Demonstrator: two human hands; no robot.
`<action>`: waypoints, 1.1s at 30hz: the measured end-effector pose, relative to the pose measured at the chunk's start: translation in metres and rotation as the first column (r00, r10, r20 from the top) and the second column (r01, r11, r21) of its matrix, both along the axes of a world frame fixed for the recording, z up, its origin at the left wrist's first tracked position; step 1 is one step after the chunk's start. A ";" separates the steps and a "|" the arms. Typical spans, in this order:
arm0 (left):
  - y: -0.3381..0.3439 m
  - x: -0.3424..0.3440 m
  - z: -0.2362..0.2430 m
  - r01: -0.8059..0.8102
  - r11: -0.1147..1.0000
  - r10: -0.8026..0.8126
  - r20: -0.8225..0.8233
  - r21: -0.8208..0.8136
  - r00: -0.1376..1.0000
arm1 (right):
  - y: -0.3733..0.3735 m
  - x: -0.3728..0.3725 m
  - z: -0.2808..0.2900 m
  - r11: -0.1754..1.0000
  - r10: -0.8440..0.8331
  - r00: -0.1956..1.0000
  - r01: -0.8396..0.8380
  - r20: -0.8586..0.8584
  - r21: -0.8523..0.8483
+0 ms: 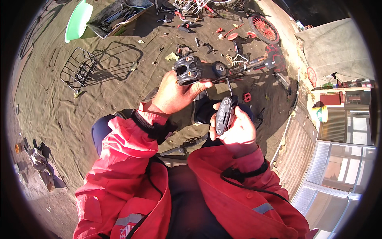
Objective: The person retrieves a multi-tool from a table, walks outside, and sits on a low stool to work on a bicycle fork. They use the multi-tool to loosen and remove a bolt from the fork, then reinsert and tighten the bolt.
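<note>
My left hand [169,95] is closed around a black bicycle handlebar stem [203,71], thumb along its lower side. The stem's open clamp end, with bolts at its corners, points left; its round end lies to the right. In my right hand [243,128] is a folding multi-tool [224,116] with dark perforated side plates. One slim metal key [229,87] is folded out of it and reaches up to just below the stem's round end. Whether the key touches the stem, I cannot tell.
Beyond the stem lies a black and red bicycle part with a saddle [274,59]. A red pedal [247,97], a red-spoked wheel [264,30], a black wire rack [78,68], a green basin [78,20] and a tool box [104,32] are on the ground cloth.
</note>
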State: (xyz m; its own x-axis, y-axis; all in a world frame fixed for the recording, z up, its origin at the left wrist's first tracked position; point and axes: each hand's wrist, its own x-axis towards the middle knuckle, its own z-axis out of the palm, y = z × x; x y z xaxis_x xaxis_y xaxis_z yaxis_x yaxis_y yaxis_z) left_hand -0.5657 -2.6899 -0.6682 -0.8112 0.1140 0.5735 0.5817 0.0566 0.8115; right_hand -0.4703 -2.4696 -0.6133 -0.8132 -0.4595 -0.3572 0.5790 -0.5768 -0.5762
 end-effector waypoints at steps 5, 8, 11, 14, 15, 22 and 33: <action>-0.001 -0.002 0.001 0.001 1.000 -0.002 -0.035 -0.030 0.999 | -0.004 0.003 0.002 0.999 0.013 0.985 -0.007 0.171 -0.038; -0.002 0.002 0.003 0.034 0.999 -0.034 -0.007 -0.034 0.999 | -0.004 0.002 -0.001 1.000 0.003 0.991 -0.001 0.132 -0.012; -0.002 0.004 0.005 0.074 0.997 -0.073 0.068 -0.015 0.995 | -0.005 0.001 0.002 0.929 0.104 0.992 -0.069 -0.078 0.363; -0.002 0.005 0.007 0.083 0.997 -0.082 0.090 0.001 0.993 | -0.013 0.006 0.010 0.732 0.092 0.959 0.117 -0.268 0.671; -0.002 0.006 0.007 0.078 0.997 -0.077 0.082 0.001 0.994 | -0.017 0.005 0.012 0.521 0.181 0.917 0.217 -0.356 0.825; -0.002 0.004 0.005 0.043 0.998 -0.040 0.044 -0.049 0.998 | -0.040 0.003 0.022 0.497 0.095 0.885 0.354 -0.455 0.792; -0.002 0.003 0.003 0.065 0.998 -0.064 0.026 -0.008 0.998 | -0.029 0.003 0.023 0.996 -0.053 0.998 0.050 0.030 0.074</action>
State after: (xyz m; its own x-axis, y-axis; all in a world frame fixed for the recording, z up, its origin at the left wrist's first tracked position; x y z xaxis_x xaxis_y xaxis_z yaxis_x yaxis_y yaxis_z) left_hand -0.5626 -2.6915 -0.6650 -0.8164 0.1714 0.5514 0.5633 0.0267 0.8258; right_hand -0.4674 -2.4981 -0.5900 -0.8228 -0.3891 -0.4142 0.5683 -0.5632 -0.5998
